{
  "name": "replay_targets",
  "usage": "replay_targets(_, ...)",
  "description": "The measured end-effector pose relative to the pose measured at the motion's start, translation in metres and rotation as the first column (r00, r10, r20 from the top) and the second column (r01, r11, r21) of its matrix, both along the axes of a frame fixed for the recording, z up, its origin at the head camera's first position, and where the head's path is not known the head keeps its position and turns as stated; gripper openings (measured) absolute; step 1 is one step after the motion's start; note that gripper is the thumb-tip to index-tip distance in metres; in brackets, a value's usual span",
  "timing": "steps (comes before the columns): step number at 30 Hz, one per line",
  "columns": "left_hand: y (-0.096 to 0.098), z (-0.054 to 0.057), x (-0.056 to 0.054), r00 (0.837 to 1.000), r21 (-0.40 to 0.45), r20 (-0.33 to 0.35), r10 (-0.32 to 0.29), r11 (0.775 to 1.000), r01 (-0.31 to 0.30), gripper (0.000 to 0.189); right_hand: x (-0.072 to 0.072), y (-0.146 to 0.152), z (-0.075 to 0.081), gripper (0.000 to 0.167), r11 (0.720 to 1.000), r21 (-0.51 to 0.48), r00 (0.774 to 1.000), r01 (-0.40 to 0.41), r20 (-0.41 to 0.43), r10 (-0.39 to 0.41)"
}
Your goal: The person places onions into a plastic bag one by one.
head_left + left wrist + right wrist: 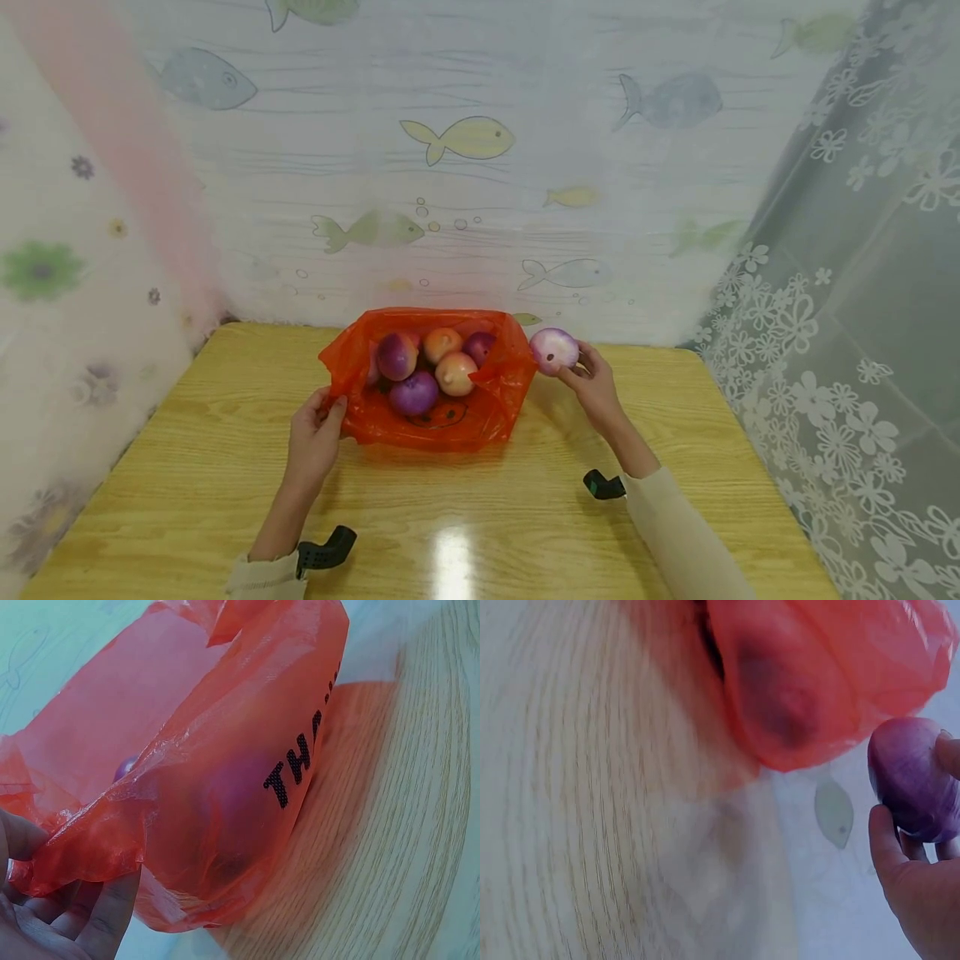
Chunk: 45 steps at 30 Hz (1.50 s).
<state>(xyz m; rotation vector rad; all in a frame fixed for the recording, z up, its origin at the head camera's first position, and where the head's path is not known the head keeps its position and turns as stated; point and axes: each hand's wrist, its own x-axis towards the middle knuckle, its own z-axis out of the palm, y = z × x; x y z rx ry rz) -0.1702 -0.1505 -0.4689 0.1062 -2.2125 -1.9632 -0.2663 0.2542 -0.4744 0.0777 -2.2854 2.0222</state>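
Note:
A red plastic bag (pixel 495 417) lies with its mouth open on the table, showing several purple and yellowish onions (pixel 415 393) inside. My left hand (pixel 313 437) pinches the bag's left edge between thumb and fingers; the left wrist view shows the film (pixel 97 847) bunched in that grip. Just right of the bag, above the table, my right hand (pixel 596 387) holds a purple onion (pixel 553 352) with a pale, whitish end. In the right wrist view this onion (pixel 907 776) sits between thumb and fingers, close to the bag's side.
The wooden table (pixel 450 508) ends at the back against a wall with fish drawings (pixel 480 137). On the right hangs a grey curtain with white flowers (pixel 847 400). Black lettering (pixel 300 761) marks the bag's side.

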Motion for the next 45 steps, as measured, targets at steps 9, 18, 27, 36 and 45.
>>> replay_targets(9,0.001,0.001,0.0,1.0,0.008,0.011,-0.006,1.0,0.006,0.037,0.021,-0.007,0.018,0.061,0.997,-0.081,0.999,-0.01,-0.035,0.007)
replay_targets(18,0.001,0.003,0.001,1.0,0.005,0.006,-0.003,1.0,0.003,0.036,0.044,-0.014,0.04,0.061,0.99,-0.13,0.996,-0.049,-0.08,0.039)
replay_targets(27,0.0,0.005,0.001,1.0,0.022,0.011,-0.009,1.0,0.009,0.037,0.068,-0.035,0.054,0.061,0.977,-0.155,0.986,-0.144,-0.111,0.128)
replay_targets(36,-0.002,0.002,0.0,1.0,0.021,0.023,-0.01,1.0,0.009,0.037,0.085,-0.075,0.04,0.061,0.938,-0.188,0.956,-0.293,-0.089,0.281)
replay_targets(45,-0.002,0.002,0.0,1.0,0.028,0.018,-0.01,1.0,0.01,0.036,0.085,-0.107,0.028,0.062,0.918,-0.167,0.933,-0.359,-0.074,0.352)
